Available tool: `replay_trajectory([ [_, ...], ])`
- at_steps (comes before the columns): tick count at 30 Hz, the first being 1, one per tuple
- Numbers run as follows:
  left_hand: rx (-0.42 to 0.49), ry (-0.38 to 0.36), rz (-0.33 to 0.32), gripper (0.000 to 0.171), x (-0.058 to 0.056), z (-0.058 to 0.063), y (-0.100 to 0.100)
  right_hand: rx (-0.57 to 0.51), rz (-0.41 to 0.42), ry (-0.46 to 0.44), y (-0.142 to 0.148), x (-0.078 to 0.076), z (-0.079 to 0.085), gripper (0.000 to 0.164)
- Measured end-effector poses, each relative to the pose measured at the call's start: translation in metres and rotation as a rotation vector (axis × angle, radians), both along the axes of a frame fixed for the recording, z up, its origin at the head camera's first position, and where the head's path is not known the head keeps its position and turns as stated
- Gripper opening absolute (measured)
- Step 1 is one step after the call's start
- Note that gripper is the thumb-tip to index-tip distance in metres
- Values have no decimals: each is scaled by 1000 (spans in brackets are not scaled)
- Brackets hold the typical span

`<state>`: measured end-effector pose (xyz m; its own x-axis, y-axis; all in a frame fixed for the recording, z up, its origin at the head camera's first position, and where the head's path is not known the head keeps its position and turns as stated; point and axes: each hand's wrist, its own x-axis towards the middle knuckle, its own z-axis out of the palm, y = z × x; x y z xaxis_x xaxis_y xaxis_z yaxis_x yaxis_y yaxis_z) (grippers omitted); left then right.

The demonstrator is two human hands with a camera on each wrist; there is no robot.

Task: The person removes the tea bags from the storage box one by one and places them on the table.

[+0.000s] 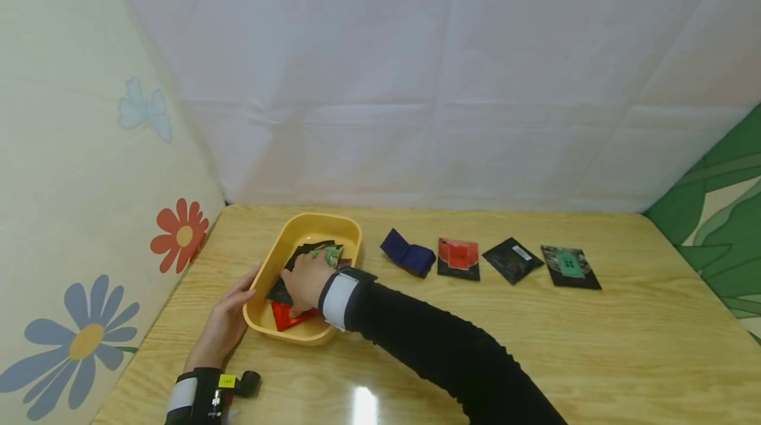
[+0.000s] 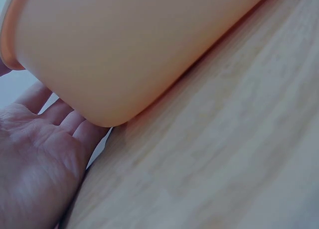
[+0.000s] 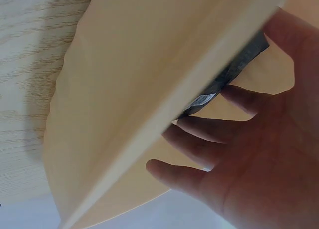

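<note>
My right hand [image 1: 308,281] reaches into a yellow plastic basin [image 1: 301,221], over a pile of packets. Its fingers are spread and fairly straight in the right wrist view, touching or close to a black packet [image 3: 219,87] with a white label; the rim hides part of that packet. A red packet [image 1: 287,316] lies under the hand, with a black packet [image 1: 279,291] and a green-patterned packet [image 1: 334,253] beside it. Against the basin's left outer side rests my left hand [image 1: 228,319], fingers extended along the wall [image 2: 109,55] and one digit near the rim.
To the right of the basin lie, in a row, a dark blue folded packet [image 1: 409,254], a red-and-black packet [image 1: 458,258], a black packet with a white label [image 1: 513,260] and a black-and-green packet [image 1: 571,267]. Cloth-like walls stand behind and beside the wooden table [image 1: 505,346].
</note>
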<state>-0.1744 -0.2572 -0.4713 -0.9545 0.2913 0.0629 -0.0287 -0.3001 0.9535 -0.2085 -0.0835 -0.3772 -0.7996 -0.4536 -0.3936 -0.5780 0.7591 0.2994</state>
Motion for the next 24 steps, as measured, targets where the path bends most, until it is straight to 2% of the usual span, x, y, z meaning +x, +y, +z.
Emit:
replay_trajectory([
  [8, -22, -7, -8, 57, 1, -1, -1, -8, 64, 41, 1, 2, 0, 80],
  [14, -38, -25, 5, 57, 1, 0, -1, -29, 123, 66, 1, 4, 5, 77],
  [19, -40, -32, 27, 57, 0, 0, 0, -46, 139, 66, 2, 6, 11, 74],
  [24, -82, -66, 32, 58, -1, 3, 0, -74, 137, 64, 5, 6, 16, 75],
])
